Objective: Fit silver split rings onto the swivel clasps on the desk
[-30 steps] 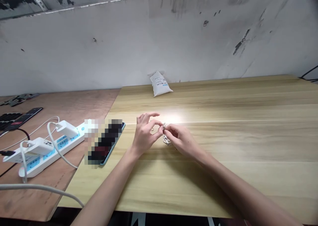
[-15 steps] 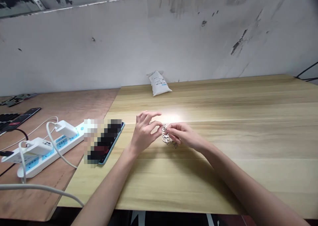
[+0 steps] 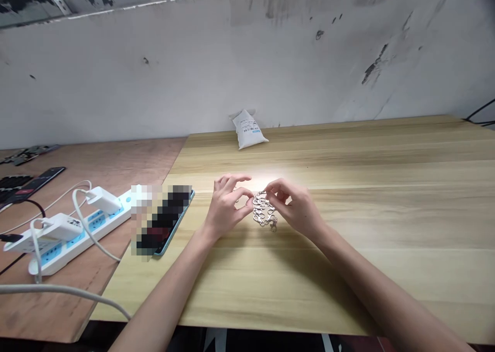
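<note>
A silver metal chain of linked loops and clasp-like pieces (image 3: 264, 210) hangs in a ring between my hands, above the wooden table (image 3: 348, 176). My left hand (image 3: 229, 203) pinches its upper left side between thumb and index finger; the other fingers are raised and spread. At the top right of the ring, my right hand (image 3: 294, 203) has its thumb and fingertips closed on the chain. A small clasp-shaped piece dangles at the lower right of the ring. The exact links under my fingertips are hidden.
A white labelled packet (image 3: 249, 131) lies near the wall. Left of my forearm are a partly pixelated phone (image 3: 178, 223) and a white power strip (image 3: 93, 230) with chargers and cables. A dark phone (image 3: 38, 184) lies farther left.
My right hand has shifted up and slightly right, from the chain's middle to its upper right. More of the ring now shows. My left hand stays nearly in place.
</note>
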`<act>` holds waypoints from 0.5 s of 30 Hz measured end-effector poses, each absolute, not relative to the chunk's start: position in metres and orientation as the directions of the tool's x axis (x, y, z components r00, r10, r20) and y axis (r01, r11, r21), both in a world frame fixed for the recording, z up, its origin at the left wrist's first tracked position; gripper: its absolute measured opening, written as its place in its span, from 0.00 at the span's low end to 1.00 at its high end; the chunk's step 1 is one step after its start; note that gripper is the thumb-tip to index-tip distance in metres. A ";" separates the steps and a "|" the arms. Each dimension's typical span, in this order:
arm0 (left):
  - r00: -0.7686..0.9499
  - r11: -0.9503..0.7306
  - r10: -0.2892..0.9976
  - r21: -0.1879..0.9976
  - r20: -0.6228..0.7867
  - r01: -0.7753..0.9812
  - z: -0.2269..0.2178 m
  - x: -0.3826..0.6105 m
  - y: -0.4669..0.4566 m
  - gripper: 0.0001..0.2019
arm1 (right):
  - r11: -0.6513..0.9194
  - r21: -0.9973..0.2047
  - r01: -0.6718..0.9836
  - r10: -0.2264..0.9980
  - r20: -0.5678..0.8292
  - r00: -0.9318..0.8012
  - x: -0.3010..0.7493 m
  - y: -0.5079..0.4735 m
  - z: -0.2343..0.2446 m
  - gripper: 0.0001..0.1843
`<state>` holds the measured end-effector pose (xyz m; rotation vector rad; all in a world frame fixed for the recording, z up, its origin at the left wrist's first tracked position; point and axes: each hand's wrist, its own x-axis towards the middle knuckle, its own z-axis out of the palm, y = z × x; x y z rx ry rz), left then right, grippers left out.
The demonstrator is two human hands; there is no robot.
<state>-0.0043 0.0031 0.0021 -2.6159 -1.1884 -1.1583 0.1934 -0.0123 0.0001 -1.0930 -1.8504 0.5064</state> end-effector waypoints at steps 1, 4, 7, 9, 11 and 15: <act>0.427 -0.706 0.629 0.248 0.650 0.663 0.002 -0.004 0.003 0.03 | 0.565 -0.677 0.471 0.822 0.513 -0.249 0.193 -0.014 0.001 0.07; 0.407 -0.693 0.638 0.257 0.654 0.674 0.002 -0.005 0.004 0.03 | 0.693 -0.551 0.465 0.721 0.539 -0.436 0.191 -0.017 -0.001 0.11; 0.368 -0.670 0.649 0.272 0.666 0.691 0.003 -0.008 0.006 0.03 | 0.752 -0.494 0.437 0.657 0.513 -0.552 0.191 -0.017 -0.005 0.09; 0.354 -0.668 0.644 0.274 0.678 0.692 0.003 -0.008 0.006 0.03 | 0.715 -0.550 0.431 0.694 0.487 -0.530 0.191 -0.015 -0.007 0.08; 0.355 -0.678 0.637 0.277 0.684 0.681 0.003 -0.007 0.005 0.03 | 0.617 -0.664 0.423 0.781 0.449 -0.434 0.192 -0.012 -0.007 0.07; 0.364 -0.703 0.633 0.310 0.683 0.640 0.005 -0.003 0.000 0.03 | 0.400 -0.875 0.272 0.876 0.278 -0.394 0.191 -0.010 -0.001 0.10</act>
